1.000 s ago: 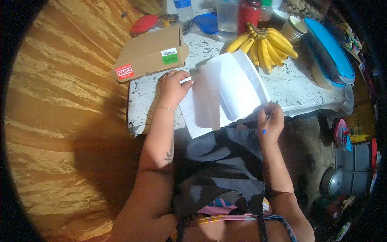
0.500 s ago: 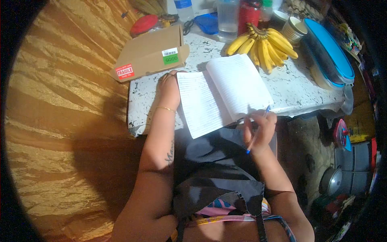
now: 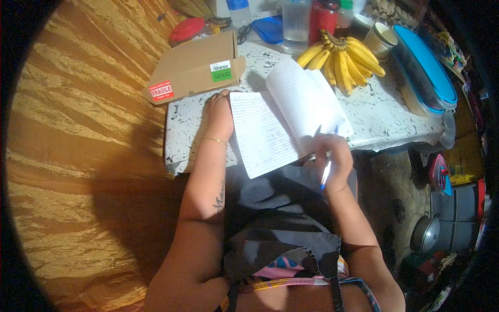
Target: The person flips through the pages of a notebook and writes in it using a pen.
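Note:
An open lined notebook [image 3: 264, 132] lies at the table's front edge, its lower corner overhanging my lap. Handwriting covers the left page; on the right side, a page [image 3: 291, 93] bows upward. My left hand [image 3: 220, 113] grips the notebook's left edge, its fingers curled and partly hidden. With its fingers bent, my right hand [image 3: 337, 158] holds a blue-tipped pen [image 3: 326, 174] and touches the lower right corner of the pages. The pen slants across the palm, one end pointing down toward my wrist.
A cardboard box [image 3: 195, 67] with a FRAGILE label sits left of the notebook, bananas [image 3: 343, 65] behind it. A blue-lidded container [image 3: 423, 67], stacked paper cups [image 3: 381, 39] and a water pitcher [image 3: 296, 28] stand farther back. A gold curtain [image 3: 78, 156] hangs at the left.
The right-hand page has lifted and curved up at its upper left. My right hand has turned slightly, and the pen in it stands steeper. My left hand stays in place.

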Motion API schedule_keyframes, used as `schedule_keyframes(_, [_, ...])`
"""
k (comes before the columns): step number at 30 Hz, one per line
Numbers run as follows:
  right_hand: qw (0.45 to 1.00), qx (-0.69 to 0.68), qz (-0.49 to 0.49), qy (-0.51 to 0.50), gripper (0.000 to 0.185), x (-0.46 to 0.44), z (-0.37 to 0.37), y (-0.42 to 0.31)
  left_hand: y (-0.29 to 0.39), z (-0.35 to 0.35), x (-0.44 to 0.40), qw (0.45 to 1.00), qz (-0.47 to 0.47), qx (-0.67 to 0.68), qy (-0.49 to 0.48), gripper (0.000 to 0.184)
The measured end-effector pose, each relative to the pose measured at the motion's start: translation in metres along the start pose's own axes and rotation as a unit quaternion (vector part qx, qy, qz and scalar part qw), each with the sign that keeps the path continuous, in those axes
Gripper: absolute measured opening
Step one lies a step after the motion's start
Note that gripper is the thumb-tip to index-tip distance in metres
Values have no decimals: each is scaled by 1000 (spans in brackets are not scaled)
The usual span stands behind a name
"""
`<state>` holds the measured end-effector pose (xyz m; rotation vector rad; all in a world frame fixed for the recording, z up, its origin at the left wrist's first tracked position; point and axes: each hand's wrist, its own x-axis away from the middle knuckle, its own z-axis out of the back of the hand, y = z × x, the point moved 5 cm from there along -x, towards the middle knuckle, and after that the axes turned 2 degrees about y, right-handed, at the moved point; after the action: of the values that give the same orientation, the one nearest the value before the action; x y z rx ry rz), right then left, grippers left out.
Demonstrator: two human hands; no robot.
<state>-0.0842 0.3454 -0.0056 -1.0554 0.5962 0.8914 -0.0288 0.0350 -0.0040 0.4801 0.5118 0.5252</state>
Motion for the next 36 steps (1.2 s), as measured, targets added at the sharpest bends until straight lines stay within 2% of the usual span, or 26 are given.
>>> schedule_keyframes(4, [994, 14, -99, 42, 18, 1, 13, 15, 13, 5, 2, 996, -88, -26, 21, 25])
schedule_keyframes(6, [992, 7, -115, 57, 17, 0, 19, 19, 9, 4, 0, 997, -69, -14, 15, 23])
schedule_keyframes(7, [994, 30, -89, 49, 15, -1, 24, 20, 7, 3, -1, 998, -59, -8, 11, 23])
schedule_keyframes(9, [993, 45, -96, 59, 16, 1, 29, 21, -46, -27, -10, 995, -34, 7, 91, 21])
schedule_keyframes(12, [991, 56, -99, 68, 16, 0, 39, 21, -37, -20, -1, 983, -53, -125, 123, 21])
schedule_keyframes(13, [991, 58, -101, 70, 16, 0, 42, 22, -18, -8, 6, 972, -68, -194, 117, 21])
schedule_keyframes(16, [990, 59, -60, 110, 18, 2, 50, 21, 56, 17, 18, 967, -139, -192, -98, 22])
schedule_keyframes(17, [990, 58, -45, 117, 20, 4, 52, 19, 68, 16, 19, 975, -129, -140, -117, 22])
schedule_keyframes(19, [990, 56, -12, 131, 22, 5, 54, 14, 90, 11, 20, 975, -193, -38, -100, 21])
schedule_keyframes(20, [991, 60, 42, 116, 24, 6, 53, 4, 98, 11, 20, 970, -225, 14, -90, 20])
schedule_keyframes(21, [988, 64, 96, 102, 26, 5, 54, -12, 100, 2, 16, 960, -238, 52, -140, 28])
schedule_keyframes(22, [982, 69, 150, 89, 28, 6, 51, -28, 105, -2, 13, 958, -241, 38, -154, 30])
schedule_keyframes(26, [966, -92, 235, -54, 28, 11, 17, -74, 120, -23, 3, 945, -225, 22, -236, 35])
schedule_keyframes(28, [963, -87, 228, -111, 27, 3, -4, -87, 116, -35, -2, 941, -197, 53, -269, 32])
schedule_keyframes(31, [966, -40, 194, -168, 27, -6, -19, -78, 106, -34, -16, 934, -202, 184, -230, 35])
schedule_keyframes(34, [973, -17, 152, -173, 27, -15, -20, -65, 85, -10, -26, 965, -135, 95, -202, 35])
schedule_keyframes(36, [976, -17, 119, -179, 26, -17, -21, -58, 75, 1, -21, 968, -154, 6, -197, 51])
